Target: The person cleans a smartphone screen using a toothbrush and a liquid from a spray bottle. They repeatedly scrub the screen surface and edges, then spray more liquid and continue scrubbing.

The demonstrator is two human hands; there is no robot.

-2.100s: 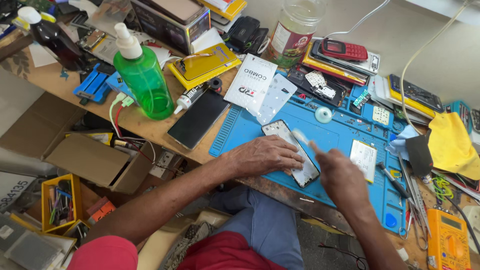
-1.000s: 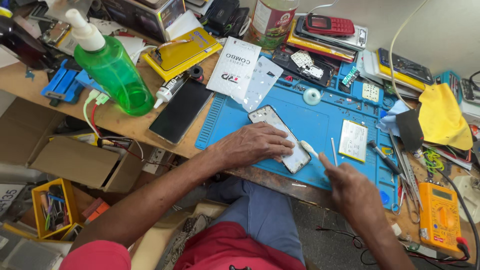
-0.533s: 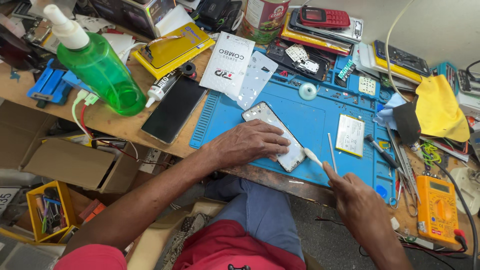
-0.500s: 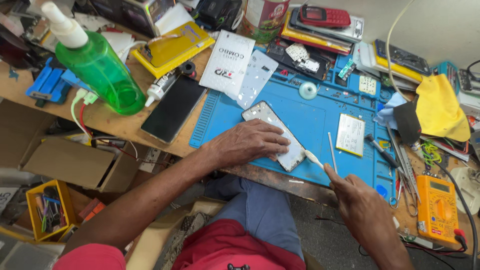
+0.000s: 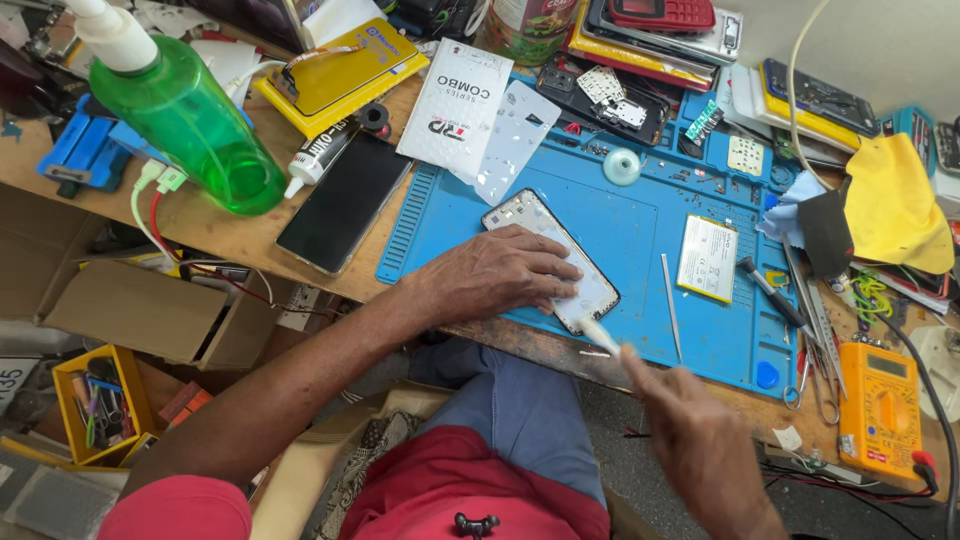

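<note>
An opened phone frame (image 5: 548,246) lies on the blue work mat (image 5: 640,220), angled toward the near edge. My left hand (image 5: 495,275) lies flat on the frame's near half, fingers spread, pinning it down. My right hand (image 5: 700,440) hovers below the table edge and grips a small pale tool (image 5: 598,335) whose tip touches the frame's lower right corner. A thin metal pick (image 5: 671,306) and a flat phone battery (image 5: 708,258) lie on the mat to the right.
A green spray bottle (image 5: 190,125), a black phone (image 5: 345,200), a glue tube (image 5: 318,160) and white packets (image 5: 458,108) sit left of the mat. Tweezers and a screwdriver (image 5: 770,292), an orange multimeter (image 5: 880,412) and yellow cloth (image 5: 895,205) sit right. Cardboard boxes (image 5: 150,315) stand below.
My right hand came back from the right side to the frame's lower corner, and the tool tip now touches it. My left hand stayed on the frame. The view shifted slightly.
</note>
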